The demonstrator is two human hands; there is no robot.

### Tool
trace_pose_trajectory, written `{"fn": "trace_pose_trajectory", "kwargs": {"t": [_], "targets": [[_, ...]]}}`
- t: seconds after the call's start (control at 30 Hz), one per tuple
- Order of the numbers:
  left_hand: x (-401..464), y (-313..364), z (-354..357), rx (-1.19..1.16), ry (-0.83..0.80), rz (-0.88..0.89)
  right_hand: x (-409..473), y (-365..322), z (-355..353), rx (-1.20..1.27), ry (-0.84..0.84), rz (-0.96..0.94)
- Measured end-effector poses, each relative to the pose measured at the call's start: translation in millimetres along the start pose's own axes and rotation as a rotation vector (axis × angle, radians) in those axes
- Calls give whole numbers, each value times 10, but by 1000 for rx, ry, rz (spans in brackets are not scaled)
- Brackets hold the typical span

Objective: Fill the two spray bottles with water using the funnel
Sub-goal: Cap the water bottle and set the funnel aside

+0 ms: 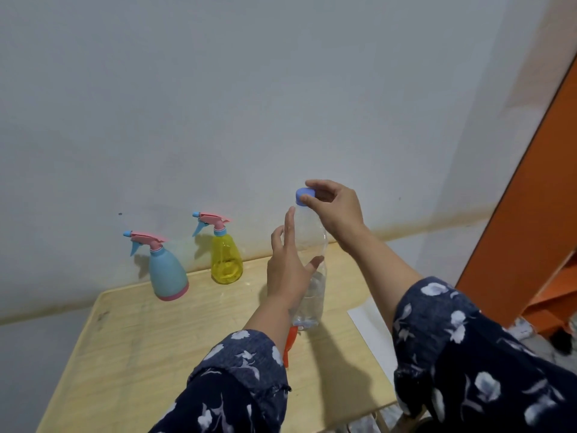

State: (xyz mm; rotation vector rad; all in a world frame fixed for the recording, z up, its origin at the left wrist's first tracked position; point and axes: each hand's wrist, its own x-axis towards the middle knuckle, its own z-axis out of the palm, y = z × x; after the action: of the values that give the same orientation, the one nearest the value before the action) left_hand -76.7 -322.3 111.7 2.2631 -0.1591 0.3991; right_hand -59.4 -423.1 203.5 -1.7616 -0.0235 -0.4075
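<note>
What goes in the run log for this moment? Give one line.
stage: uncapping | right hand pinches blue cap | left hand open against water bottle | spray bottles: capped, untouched

Left hand (288,270): reaching forward with fingers straight and pointing upward, thumb spread to the right.
Right hand (335,207): arching over from the right, thumb and fingertips curling into a pinch.
Forearms: both extending from patterned dark sleeves.

right hand (335,207) pinching cap (304,196) (blue); two spray bottles (168,270)
</note>
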Motion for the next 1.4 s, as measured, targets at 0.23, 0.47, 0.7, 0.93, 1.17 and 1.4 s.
{"fn": "trace_pose_trajectory", "kwargs": {"t": [0.23,0.47,0.7,0.93,1.17,1.4], "targets": [[-11,-22,-25,-33,-12,-2,77,-13,-90,22,-311,139],[-23,7,25,6,29,4,29,79,74,-111,-26,-57],[-29,-15,-3,19,35,1,72,34,-16,-119,-227,-16],[-7,-56,2,-45,-20,39,-6,184,41,-20,-133,-52],[-412,-764,20,69,-174,-254,-317,707,21,-17,-238,133],[-994,-1159,327,62,-142,-608,-488,1110,161,-81,-161,215]]}}
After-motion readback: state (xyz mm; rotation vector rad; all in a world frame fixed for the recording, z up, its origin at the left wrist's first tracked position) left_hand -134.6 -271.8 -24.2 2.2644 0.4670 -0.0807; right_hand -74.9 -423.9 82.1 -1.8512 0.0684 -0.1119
